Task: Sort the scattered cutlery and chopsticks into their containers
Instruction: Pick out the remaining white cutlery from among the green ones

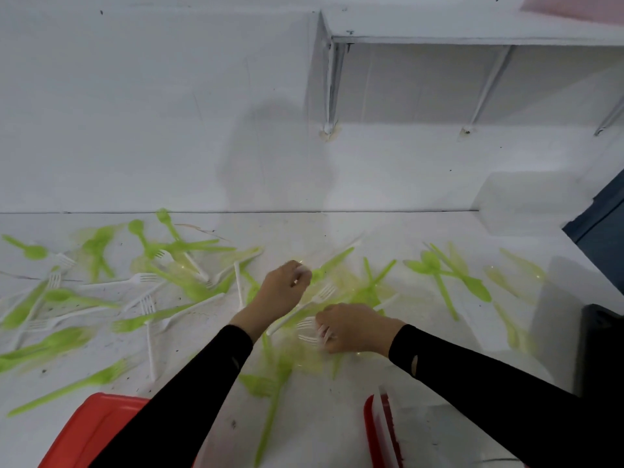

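Observation:
Green and white plastic forks, spoons and knives lie scattered over a white table point(337, 434). My left hand point(282, 292) hovers over the middle of the pile, fingers curled round a white piece whose end shows at the fingertips. My right hand point(351, 327) rests on the table just right of it, gripping a bundle of white forks point(309, 327) whose tines stick out to the left. A loose white fork point(304, 307) lies between the two hands. A green fork point(270, 410) lies near the front edge.
A red container point(91, 430) sits at the front left, a second red container point(381, 430) with white cutlery in it at the front right. A white wall and shelf brackets rise behind the table. A dark object stands at the right edge.

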{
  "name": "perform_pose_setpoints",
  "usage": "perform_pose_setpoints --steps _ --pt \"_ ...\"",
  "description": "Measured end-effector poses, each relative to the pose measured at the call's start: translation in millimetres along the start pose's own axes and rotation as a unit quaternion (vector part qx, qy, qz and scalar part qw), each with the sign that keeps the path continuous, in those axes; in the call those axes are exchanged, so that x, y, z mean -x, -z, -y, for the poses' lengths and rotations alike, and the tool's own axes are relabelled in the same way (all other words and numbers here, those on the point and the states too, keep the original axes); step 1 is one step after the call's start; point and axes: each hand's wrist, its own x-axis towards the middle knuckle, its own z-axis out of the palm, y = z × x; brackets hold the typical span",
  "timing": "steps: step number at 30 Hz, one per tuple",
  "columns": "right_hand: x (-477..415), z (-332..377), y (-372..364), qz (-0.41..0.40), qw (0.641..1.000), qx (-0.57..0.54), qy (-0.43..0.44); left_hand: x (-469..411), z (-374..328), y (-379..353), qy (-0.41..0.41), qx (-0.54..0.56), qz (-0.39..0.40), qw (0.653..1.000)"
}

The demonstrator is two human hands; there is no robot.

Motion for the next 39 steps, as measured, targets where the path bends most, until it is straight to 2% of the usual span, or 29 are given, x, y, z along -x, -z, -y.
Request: perform_pose_setpoints --steps 2,4,7,9,17,20,26,30,35,39 --pt "3 -1 1 -0.015 0.999 -0.030 -0.008 -10 -1 -16 -0.012 -0.034 0.050 0.998" --pt "7 -5 5 -0.055 0.987 -0.147 -0.028 -20 1 -29 -0.001 -0.082 0.109 0.991" --pt "12 -13 11 -0.126 0.940 -0.309 -0.066 -27 3 -37 0.011 -0.142 0.156 0.977" --pt "12 -16 13 -0.145 0.913 -0.369 -0.099 -29 2 -35 0.011 -0.146 0.161 0.976" --pt "8 -24 26 -0.177 0.839 -0.497 -0.132 -23 17 -8 0.079 -0.089 0.199 0.973" --pt "10 -27 29 -0.181 0.823 -0.519 -0.140 -17 23 -8 0.067 -0.125 0.206 0.968" --pt "12 -28 28 -0.312 0.772 -0.543 -0.107 -4 18 -23 0.040 -0.192 0.176 0.965" --pt "10 -29 28 -0.330 0.756 -0.558 -0.091 3 18 -29 0.004 -0.193 0.160 0.968" --pt "7 -37 30 -0.353 0.669 -0.640 -0.134 6 19 -31 0.020 -0.148 0.163 0.975" --pt "11 -39 34 -0.368 0.634 -0.665 -0.146 7 19 -33 -0.011 -0.124 0.158 0.980"
